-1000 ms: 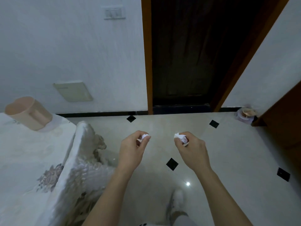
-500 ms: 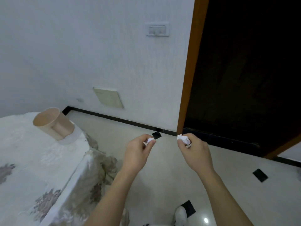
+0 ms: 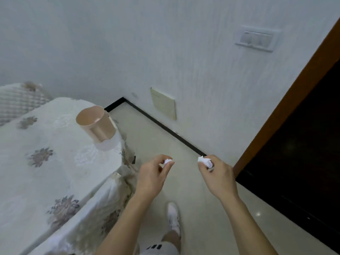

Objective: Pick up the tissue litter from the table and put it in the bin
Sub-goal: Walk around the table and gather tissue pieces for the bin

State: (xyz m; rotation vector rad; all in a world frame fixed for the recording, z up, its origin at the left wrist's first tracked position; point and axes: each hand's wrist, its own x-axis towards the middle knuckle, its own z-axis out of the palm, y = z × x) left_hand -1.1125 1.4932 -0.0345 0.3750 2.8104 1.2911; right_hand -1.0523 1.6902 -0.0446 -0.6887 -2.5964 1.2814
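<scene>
My left hand pinches a small crumpled white tissue between thumb and fingertips, out over the floor just right of the table's corner. My right hand holds a second crumpled white tissue in its curled fingers, at the same height and further right. A peach-coloured bin stands on the table near its far right edge, up and left of my left hand. The table wears a white cloth with a flower pattern.
A white wall with a switch plate and a cream cover panel runs behind. A dark doorway with a wooden frame is on the right. My white shoe is on the pale tiled floor below my hands.
The view has swung left, so the table and bin now fill more of the left side and the door sits further right. Both hands keep their tissues, held as before.
</scene>
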